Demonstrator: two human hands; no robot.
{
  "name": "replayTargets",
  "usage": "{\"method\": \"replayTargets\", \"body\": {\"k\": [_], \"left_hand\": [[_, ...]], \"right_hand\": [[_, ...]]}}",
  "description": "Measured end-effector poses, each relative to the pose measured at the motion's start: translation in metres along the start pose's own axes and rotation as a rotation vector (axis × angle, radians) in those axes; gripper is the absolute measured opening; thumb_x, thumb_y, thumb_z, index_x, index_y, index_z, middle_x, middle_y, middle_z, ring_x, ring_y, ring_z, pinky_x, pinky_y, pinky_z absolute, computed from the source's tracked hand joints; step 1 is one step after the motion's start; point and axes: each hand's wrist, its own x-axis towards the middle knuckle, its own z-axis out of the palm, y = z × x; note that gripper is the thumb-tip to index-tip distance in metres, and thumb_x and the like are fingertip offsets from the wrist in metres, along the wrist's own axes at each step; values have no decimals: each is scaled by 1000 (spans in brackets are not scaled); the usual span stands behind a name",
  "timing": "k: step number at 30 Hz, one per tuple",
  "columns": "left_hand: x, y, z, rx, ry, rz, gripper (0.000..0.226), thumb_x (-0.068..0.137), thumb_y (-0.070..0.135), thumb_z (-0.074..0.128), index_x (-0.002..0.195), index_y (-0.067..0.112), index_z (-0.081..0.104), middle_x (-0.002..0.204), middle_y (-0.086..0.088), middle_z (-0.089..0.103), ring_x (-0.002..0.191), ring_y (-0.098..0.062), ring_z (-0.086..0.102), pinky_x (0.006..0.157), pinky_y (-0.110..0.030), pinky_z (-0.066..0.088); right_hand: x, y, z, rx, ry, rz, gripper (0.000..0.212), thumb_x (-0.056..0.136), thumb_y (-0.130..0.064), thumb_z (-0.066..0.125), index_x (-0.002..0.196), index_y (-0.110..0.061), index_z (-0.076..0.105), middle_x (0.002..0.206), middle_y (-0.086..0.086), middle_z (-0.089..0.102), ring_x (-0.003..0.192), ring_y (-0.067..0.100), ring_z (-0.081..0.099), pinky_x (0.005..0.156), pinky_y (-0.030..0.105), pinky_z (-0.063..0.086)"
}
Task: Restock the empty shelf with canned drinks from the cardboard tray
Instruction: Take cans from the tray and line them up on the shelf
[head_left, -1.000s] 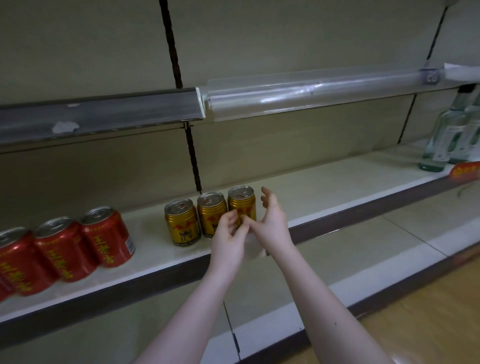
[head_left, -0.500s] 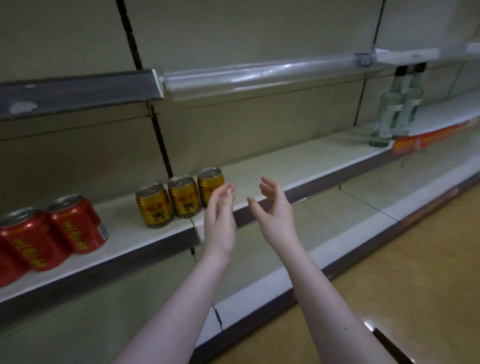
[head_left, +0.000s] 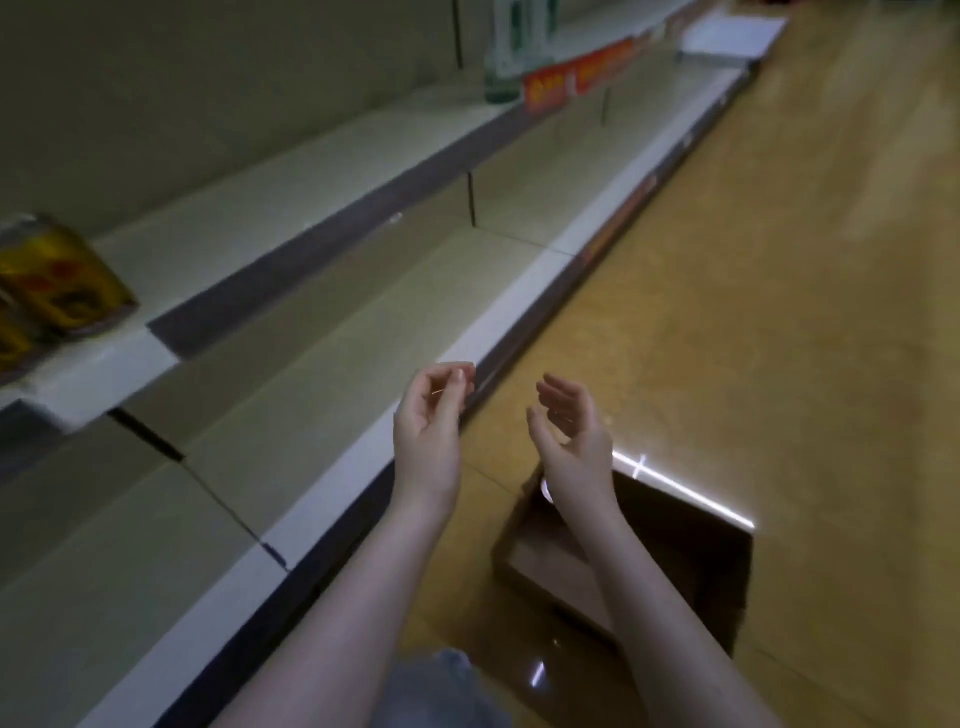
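Observation:
A brown cardboard tray (head_left: 675, 561) lies on the wooden floor at the lower right; its inside is dark and I cannot tell what it holds. Both hands hover empty in the air above its near-left corner. My left hand (head_left: 431, 415) has loosely curled fingers over the lowest shelf's edge. My right hand (head_left: 569, 431) is open with its palm turned left, over the tray's corner. Blurred gold cans (head_left: 57, 280) stand on the middle shelf (head_left: 249, 228) at the far left.
A clear glass bottle (head_left: 506, 57) stands farther along the middle shelf, behind a red price strip (head_left: 576, 75). The lowest shelf (head_left: 311, 353) runs along the floor edge. Wooden floor (head_left: 779, 260) stretches to the right. A blue-grey trouser knee (head_left: 441, 686) shows at the bottom.
Both hands have left the gold cans on the shelf and dropped down and to the right, empty. My view has swung down to the floor, bringing the cardboard tray into sight.

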Motion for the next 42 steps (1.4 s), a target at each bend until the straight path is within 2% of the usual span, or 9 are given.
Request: {"method": "replayTargets", "body": {"k": [5,8,13,18,22,27,32,37,42], "left_hand": [[-9,-36,31,109,-128,-30,17,93,16,52,104,11,63,103,2,67,101,-10,62,93,-30,50],[-10,-54,42,178,-206,-49,17,93,19,51,104,17,63,102,8,67,98,-4,62,89,-23,51],[-12,-76,47,184,-256,-106,19,95,13,45,106,15,61,99,5,67,94,-4,63,82,-13,51],[-8,-93,44,184,-253,-150,20,95,13,44,107,17,61,98,6,67,92,-1,63,76,-8,49],[4,-101,35,221,-279,-150,20,95,15,45,107,19,61,99,7,68,93,0,63,79,-10,49],[11,-109,28,238,-298,-148,20,93,14,47,107,21,61,99,9,68,94,0,63,82,-13,51],[15,-116,23,240,-303,-175,19,93,15,49,105,24,60,99,10,68,95,0,63,85,-15,51],[21,-123,21,270,-305,-160,18,93,16,49,104,27,59,99,12,67,95,0,62,84,-16,51],[20,-138,28,300,-333,-200,19,93,15,50,106,26,59,100,11,65,97,-3,62,87,-23,51]], "right_hand": [[-7,70,-29,-21,83,187,33,89,-16,60,120,-26,52,116,-7,60,113,9,57,100,35,48],[-7,106,-36,-64,121,287,32,89,-16,59,120,-23,53,116,-4,61,111,9,57,97,30,48],[-2,155,-37,-172,199,435,24,93,-21,53,116,-18,57,107,-7,59,98,7,55,81,22,45],[13,207,-28,-175,226,652,25,94,-22,50,116,-12,56,106,3,59,94,19,59,74,29,46],[24,238,-14,-138,259,799,29,92,-24,54,118,-10,54,111,11,62,98,28,64,88,44,53],[33,256,1,-143,271,830,27,89,-21,60,112,-7,56,106,12,63,89,29,68,83,47,56],[40,259,6,-106,326,892,23,90,-13,59,111,-8,53,82,-1,57,61,17,65,74,42,59],[41,261,7,-205,274,850,26,92,-11,54,117,-7,49,97,11,63,56,14,64,67,35,59],[38,260,8,-238,270,808,22,92,-10,52,113,-7,51,88,7,63,55,13,64,67,34,58]]}}
